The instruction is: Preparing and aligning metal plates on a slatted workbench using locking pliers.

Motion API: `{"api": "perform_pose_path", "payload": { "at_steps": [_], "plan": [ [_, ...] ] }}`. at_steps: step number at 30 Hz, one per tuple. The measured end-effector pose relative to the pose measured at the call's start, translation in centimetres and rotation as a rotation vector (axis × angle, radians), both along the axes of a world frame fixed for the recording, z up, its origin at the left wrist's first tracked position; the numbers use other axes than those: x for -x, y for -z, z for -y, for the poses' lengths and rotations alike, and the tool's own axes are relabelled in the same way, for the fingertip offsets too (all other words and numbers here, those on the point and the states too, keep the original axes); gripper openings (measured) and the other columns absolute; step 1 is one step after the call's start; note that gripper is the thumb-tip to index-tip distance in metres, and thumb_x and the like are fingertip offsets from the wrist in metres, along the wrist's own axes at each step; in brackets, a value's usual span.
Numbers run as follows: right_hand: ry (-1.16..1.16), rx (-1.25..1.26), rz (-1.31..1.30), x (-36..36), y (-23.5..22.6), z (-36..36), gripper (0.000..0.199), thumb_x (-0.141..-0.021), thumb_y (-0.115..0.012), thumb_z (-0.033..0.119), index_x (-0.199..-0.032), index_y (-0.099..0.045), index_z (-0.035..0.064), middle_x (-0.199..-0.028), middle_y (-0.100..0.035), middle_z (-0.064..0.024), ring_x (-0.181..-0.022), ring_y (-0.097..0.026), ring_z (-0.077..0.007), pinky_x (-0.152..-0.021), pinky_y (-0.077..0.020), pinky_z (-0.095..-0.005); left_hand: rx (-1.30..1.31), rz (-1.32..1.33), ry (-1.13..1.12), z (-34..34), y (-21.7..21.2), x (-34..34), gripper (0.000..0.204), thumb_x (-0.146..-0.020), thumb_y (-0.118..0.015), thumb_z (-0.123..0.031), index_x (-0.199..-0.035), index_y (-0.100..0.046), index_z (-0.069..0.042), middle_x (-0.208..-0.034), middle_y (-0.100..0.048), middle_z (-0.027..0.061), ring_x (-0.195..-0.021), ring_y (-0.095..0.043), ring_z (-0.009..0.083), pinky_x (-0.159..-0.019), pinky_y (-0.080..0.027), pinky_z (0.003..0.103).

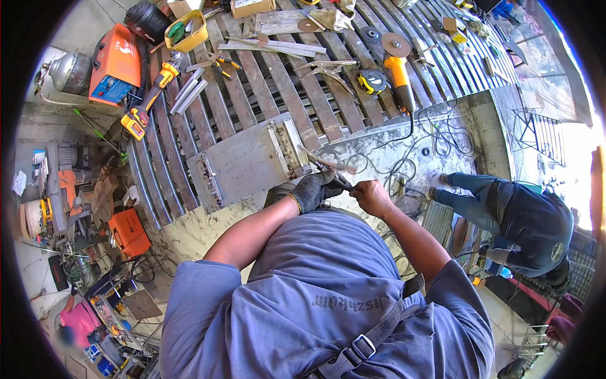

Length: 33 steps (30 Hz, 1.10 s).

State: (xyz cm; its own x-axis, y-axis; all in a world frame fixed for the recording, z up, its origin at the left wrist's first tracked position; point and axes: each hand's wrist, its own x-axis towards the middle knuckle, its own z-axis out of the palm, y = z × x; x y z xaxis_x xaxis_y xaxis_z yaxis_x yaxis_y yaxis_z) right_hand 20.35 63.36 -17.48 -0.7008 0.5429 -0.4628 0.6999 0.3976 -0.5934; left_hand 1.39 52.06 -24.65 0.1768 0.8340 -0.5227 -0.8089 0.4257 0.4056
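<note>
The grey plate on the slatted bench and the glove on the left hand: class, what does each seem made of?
Grey plate: probably steel, dull; brownish, rust-like patches mark its right end. Glove: likely knitted fabric, matte dark grey; it looks close-fitting and yellow-trimmed.

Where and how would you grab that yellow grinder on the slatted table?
Probably take the grinder by its dark rear body, coming from the near side: that slim end points toward the person, while the disc sits at the far end. The tape measure lies close on its left, and the cord trails from the near end.
</note>
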Motion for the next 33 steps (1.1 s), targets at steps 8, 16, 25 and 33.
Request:
{"api": "perform_pose_path", "payload": {
  "at_steps": [8,16,25,33],
  "plan": [
    [-0.019,-0.147,-0.136,-0.3,0.9,1.0,0.021,-0.084,-0.074,0.021,-0.080,-0.067,0.0011,-0.078,-0.067,-0.0179,-0.071,-0.066,-0.0378,-0.065,-0.0520,-0.0453,-0.068,-0.182,0.001,0.2,0.4,-0.3,0.023,-0.095,-0.063,-0.015,-0.115,-0.066,-0.003,-0.113,-0.070,0.0122,-0.107,-0.068,0.0262,-0.096,-0.055,0.038],
    [-0.198,-0.579,-0.231,-1.6,4.2,2.1,0.010,-0.082,-0.067,0.013,-0.083,-0.058,0.0072,-0.078,-0.062,-0.0116,-0.072,-0.063,-0.0375,-0.068,-0.0522,-0.0447,0.063,-0.162,-0.062,-0.5,-0.2,-1.0,0.021,-0.094,-0.063,-0.010,-0.112,-0.067,-0.002,-0.110,-0.070,0.0102,-0.106,-0.068,0.0240,-0.093,-0.057,0.036],
    [0.803,1.058,-0.225,-0.4,4.0,-3.0,0.058,-0.086,-0.063,0.052,-0.119,-0.061,0.0047,-0.114,-0.060,-0.0171,-0.103,-0.058,-0.0302,-0.090,-0.0469,-0.0476,0.133,-0.125,-0.112,-1.0,0.1,-1.4,0.024,-0.097,-0.064,-0.011,-0.119,-0.064,-0.001,-0.114,-0.070,0.0127,-0.106,-0.069,0.0256,-0.094,-0.058,0.038],
    [0.096,0.961,0.301,7.6,-1.5,-5.9,0.061,-0.081,-0.068,0.058,-0.124,-0.063,0.0155,-0.105,-0.064,-0.0099,-0.091,-0.062,-0.0217,-0.073,-0.0519,-0.0448,0.051,-0.206,-0.118,-0.6,-1.4,-1.4,0.029,-0.092,-0.074,-0.025,-0.108,-0.070,-0.001,-0.100,-0.073,0.0126,-0.090,-0.073,0.0222,-0.081,-0.060,0.034]
  ]
}}
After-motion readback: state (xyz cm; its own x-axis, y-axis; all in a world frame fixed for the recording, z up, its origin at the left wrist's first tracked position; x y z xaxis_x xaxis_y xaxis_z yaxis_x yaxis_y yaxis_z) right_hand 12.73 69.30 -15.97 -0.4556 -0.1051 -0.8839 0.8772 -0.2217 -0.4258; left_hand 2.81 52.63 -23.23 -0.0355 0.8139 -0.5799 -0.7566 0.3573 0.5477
